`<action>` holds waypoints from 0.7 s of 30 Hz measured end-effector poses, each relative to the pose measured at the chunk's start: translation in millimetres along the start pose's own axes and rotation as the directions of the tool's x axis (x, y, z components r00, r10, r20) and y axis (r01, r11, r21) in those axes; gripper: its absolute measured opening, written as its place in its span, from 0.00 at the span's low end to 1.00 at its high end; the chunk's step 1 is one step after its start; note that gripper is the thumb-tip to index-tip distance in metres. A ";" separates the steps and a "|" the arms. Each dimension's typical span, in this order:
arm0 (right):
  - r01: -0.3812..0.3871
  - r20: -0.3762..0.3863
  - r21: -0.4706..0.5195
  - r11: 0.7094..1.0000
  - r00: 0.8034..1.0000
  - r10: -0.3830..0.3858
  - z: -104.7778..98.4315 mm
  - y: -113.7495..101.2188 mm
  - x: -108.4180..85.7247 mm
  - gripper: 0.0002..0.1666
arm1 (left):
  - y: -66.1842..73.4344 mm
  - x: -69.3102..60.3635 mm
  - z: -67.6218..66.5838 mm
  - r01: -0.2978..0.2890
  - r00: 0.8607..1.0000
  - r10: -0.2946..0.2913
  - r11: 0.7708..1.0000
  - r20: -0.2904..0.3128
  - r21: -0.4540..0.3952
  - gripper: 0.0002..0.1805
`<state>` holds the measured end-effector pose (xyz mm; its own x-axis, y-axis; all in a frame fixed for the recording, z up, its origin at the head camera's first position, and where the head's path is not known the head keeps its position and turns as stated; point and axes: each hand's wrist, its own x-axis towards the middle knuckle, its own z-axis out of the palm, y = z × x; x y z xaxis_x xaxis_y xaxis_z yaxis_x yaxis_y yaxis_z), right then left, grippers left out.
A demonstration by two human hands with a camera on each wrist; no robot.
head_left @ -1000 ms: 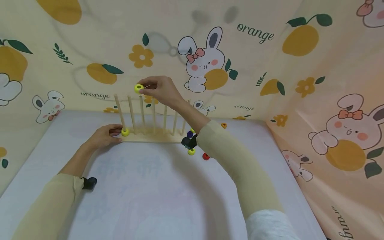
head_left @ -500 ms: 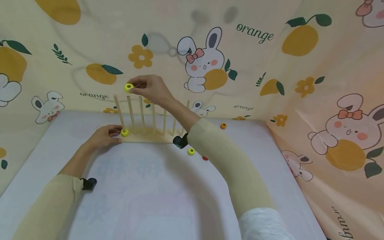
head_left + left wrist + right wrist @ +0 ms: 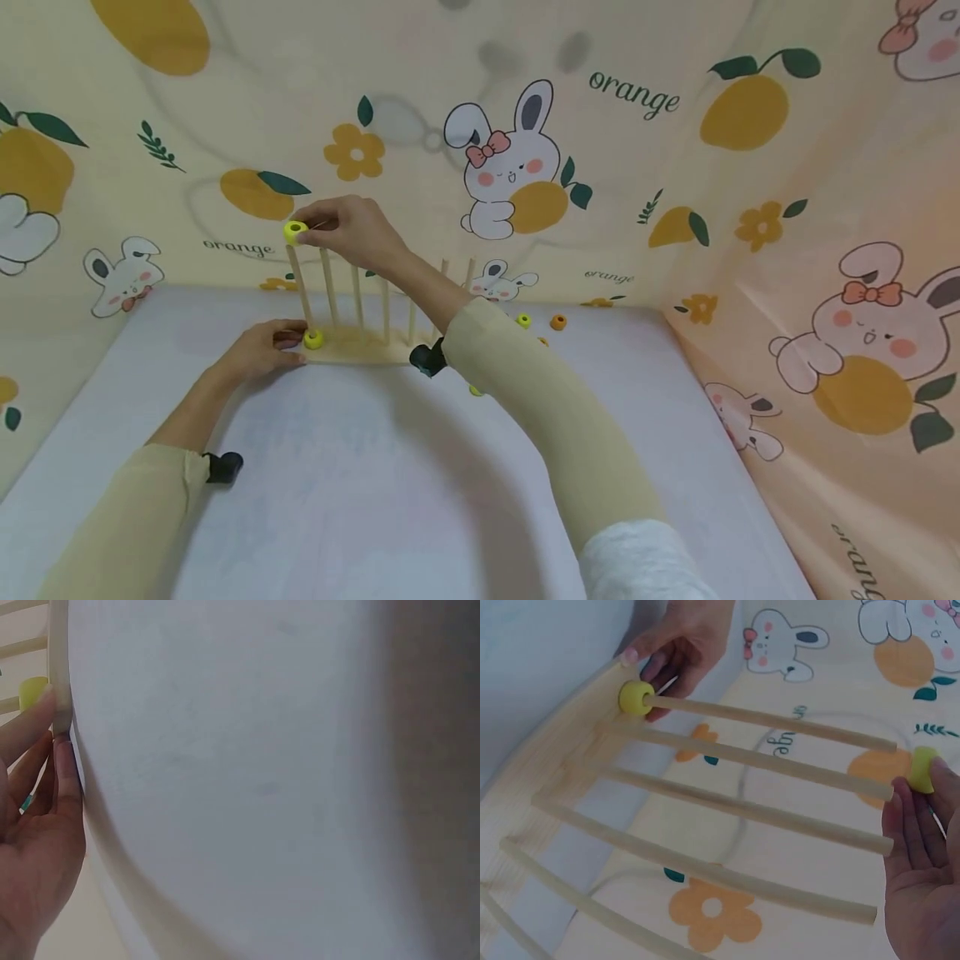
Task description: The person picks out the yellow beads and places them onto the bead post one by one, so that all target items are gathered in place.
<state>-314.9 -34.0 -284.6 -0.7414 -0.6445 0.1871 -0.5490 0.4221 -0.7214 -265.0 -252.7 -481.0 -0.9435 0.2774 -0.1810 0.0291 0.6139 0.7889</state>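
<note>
A wooden rack has a row of upright pegs on a long flat base. At its left end my left hand grips the base between thumb and fingers, as the left wrist view also shows. A yellow bead sits low on the leftmost peg, beside those fingers. My right hand pinches another yellow bead between thumb and fingertips. In the head view this bead appears at the top of the leftmost peg; in the right wrist view a small gap separates it from the peg's tip.
Right of the rack lie a yellow bead, an orange bead and another orange one, partly covered by the right sleeve. A further yellow bead peeks out below it. Printed cloth hangs behind the white table.
My right hand has carried its yellow bead leftward over the pegs to the leftmost one. The left hand keeps its grip on the base. The head view has tilted slightly.
</note>
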 end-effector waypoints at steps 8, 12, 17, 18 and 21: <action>-0.039 0.026 0.011 0.999 0.999 0.038 7.6 -1.8 3.8 0.21 | 5.0 -2.7 -0.6 0.016 1.000 -0.016 1.000 0.015 0.001 0.40; -0.044 0.032 -0.023 0.999 0.998 0.044 10.1 -0.3 5.1 0.21 | 6.7 -2.5 -0.6 0.020 1.000 -0.020 1.000 0.009 0.001 0.39; -0.060 0.048 -0.066 0.996 0.997 0.063 11.2 0.6 6.6 0.20 | 5.5 -1.2 -0.8 0.014 1.000 -0.014 1.000 0.002 0.000 0.39; -0.062 0.051 -0.069 0.996 0.997 0.066 11.4 0.6 6.8 0.20 | 5.1 -0.9 -1.0 0.013 1.000 -0.013 1.000 0.004 -0.002 0.39; -0.067 0.064 -0.066 0.996 0.995 0.071 11.5 0.5 7.3 0.20 | 4.7 -0.6 -1.0 0.012 1.000 -0.012 1.000 0.002 -0.001 0.39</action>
<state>-316.2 -45.9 -291.3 -0.7525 -0.6521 0.0926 -0.5224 0.5053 -0.6869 -264.7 -250.7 -476.5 -0.9431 0.2715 -0.1918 0.0174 0.6167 0.7870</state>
